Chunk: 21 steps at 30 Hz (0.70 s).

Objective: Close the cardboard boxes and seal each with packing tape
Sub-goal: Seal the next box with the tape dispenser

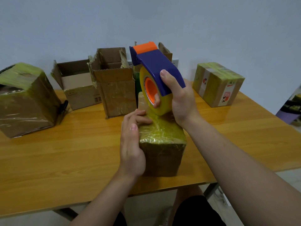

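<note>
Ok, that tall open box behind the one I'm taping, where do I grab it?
Grip the tall open box by its near wall's top edge, coming from above: the flaps stand up and the top is open, so fingers can likely hook inside.

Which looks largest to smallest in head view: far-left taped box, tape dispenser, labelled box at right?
1. far-left taped box
2-3. tape dispenser and labelled box at right: near alike; dispenser sits nearer the camera, so unranked.
</note>
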{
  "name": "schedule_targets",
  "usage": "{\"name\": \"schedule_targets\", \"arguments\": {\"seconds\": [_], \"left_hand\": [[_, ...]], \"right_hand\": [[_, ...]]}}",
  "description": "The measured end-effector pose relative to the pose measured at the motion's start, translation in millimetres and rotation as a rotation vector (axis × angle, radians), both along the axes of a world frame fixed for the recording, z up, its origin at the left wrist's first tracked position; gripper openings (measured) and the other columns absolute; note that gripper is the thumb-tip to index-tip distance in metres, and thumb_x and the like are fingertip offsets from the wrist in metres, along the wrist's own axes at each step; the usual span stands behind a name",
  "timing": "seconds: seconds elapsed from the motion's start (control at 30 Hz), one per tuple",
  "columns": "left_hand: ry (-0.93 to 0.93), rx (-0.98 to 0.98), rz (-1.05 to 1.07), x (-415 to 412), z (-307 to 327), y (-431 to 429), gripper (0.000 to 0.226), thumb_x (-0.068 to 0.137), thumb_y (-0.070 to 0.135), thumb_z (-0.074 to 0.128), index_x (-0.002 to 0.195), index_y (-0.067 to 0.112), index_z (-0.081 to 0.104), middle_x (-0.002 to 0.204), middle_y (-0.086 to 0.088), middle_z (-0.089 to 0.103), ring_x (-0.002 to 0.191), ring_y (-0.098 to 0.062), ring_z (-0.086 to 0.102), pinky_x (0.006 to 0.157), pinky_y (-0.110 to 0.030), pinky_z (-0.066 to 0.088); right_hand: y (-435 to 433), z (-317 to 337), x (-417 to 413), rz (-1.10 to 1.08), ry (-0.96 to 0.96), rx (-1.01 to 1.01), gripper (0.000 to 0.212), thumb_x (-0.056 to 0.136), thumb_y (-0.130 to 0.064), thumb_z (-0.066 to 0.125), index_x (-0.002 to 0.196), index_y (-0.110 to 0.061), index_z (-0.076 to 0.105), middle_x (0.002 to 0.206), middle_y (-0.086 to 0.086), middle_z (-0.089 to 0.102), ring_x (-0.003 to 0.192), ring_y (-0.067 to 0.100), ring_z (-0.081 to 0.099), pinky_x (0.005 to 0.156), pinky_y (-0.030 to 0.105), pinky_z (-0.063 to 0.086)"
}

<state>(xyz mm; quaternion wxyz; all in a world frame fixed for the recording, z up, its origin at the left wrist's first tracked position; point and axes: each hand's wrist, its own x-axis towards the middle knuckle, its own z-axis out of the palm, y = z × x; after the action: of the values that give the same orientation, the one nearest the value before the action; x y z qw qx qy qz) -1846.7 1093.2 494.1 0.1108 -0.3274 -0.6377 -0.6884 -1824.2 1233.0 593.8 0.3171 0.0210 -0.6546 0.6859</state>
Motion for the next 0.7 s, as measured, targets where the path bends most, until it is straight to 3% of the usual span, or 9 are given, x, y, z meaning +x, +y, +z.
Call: {"name": "schedule_targets", "arguments": {"seconds": [0.13, 0.3, 0.37, 0.43, 0.53, 0.6, 0.7], "left_hand": [[0.043, -0.005, 0.042, -5.3, -6.7, 1.7, 0.044, 0.099, 0.029, 0.027, 0.103, 0.014, 0.069, 0.129, 0.004, 0.060, 0.133, -0.028, 0.050, 0.109, -0.039, 0.040], [-0.019, -0.259, -0.056, -4.5, 18.3, -15.8, 0.028, 0.095, 0.023, 0.035, 0.098, 0.022, 0.063, 0.126, 0.016, 0.053, 0.134, -0.010, 0.046, 0.108, -0.030, 0.039], [-0.030, -0.416, -0.049, -3.0, 34.0, -20.9, 0.020, 0.093, 0.026, 0.040, 0.094, 0.025, 0.060, 0.118, 0.018, 0.053, 0.124, -0.001, 0.049, 0.097, -0.028, 0.041], [0.104, -0.530, 0.091, 1.9, 42.5, -16.5, 0.019, 0.098, 0.035, 0.043, 0.090, 0.026, 0.056, 0.104, 0.014, 0.054, 0.104, -0.004, 0.054, 0.081, -0.029, 0.043], [0.225, -0.410, 0.260, 7.0, 34.7, -4.2, 0.033, 0.101, 0.039, 0.039, 0.085, 0.018, 0.060, 0.092, 0.007, 0.056, 0.089, -0.014, 0.053, 0.072, -0.030, 0.041], [0.219, -0.286, 0.254, 5.2, 25.9, -0.7, 0.038, 0.100, 0.033, 0.038, 0.083, 0.013, 0.065, 0.093, 0.003, 0.062, 0.093, -0.017, 0.056, 0.076, -0.034, 0.043], [0.312, -0.298, 0.314, 3.5, 24.0, -1.0, 0.036, 0.099, 0.029, 0.040, 0.082, 0.012, 0.067, 0.099, 0.001, 0.068, 0.105, -0.018, 0.059, 0.087, -0.038, 0.043]], "right_hand": [[-4.0, 2.9, 2.5, 0.031, 0.004, -0.002, 0.021, 0.104, -0.023, 0.052, 0.097, -0.011, 0.067, 0.081, 0.018, 0.063, 0.064, 0.015, 0.062, 0.060, 0.023, 0.055], [-3.2, 3.3, 4.2, 0.023, -0.008, -0.031, 0.022, 0.103, -0.025, 0.052, 0.097, -0.011, 0.067, 0.076, 0.011, 0.064, 0.061, 0.013, 0.062, 0.058, 0.022, 0.054], [-2.6, 2.3, 4.6, 0.042, -0.012, -0.048, 0.026, 0.102, -0.030, 0.054, 0.101, -0.007, 0.067, 0.074, 0.011, 0.064, 0.062, 0.016, 0.063, 0.059, 0.024, 0.056], [-3.5, 2.1, 4.1, 0.063, -0.017, -0.046, 0.029, 0.100, -0.032, 0.056, 0.103, -0.005, 0.066, 0.074, 0.011, 0.065, 0.062, 0.019, 0.063, 0.061, 0.026, 0.055], [-4.5, 1.2, 3.1, 0.070, -0.020, -0.046, 0.032, 0.100, -0.033, 0.055, 0.105, -0.003, 0.065, 0.073, 0.010, 0.065, 0.063, 0.020, 0.062, 0.061, 0.028, 0.056], [-2.8, 0.5, 3.7, 0.074, -0.021, -0.059, 0.034, 0.102, -0.033, 0.056, 0.108, -0.001, 0.064, 0.072, 0.008, 0.066, 0.062, 0.019, 0.063, 0.062, 0.028, 0.056], [-1.9, -0.1, 4.6, 0.056, -0.023, -0.072, 0.026, 0.103, -0.030, 0.053, 0.106, -0.008, 0.065, 0.077, 0.006, 0.068, 0.065, 0.016, 0.065, 0.062, 0.025, 0.057]]}}
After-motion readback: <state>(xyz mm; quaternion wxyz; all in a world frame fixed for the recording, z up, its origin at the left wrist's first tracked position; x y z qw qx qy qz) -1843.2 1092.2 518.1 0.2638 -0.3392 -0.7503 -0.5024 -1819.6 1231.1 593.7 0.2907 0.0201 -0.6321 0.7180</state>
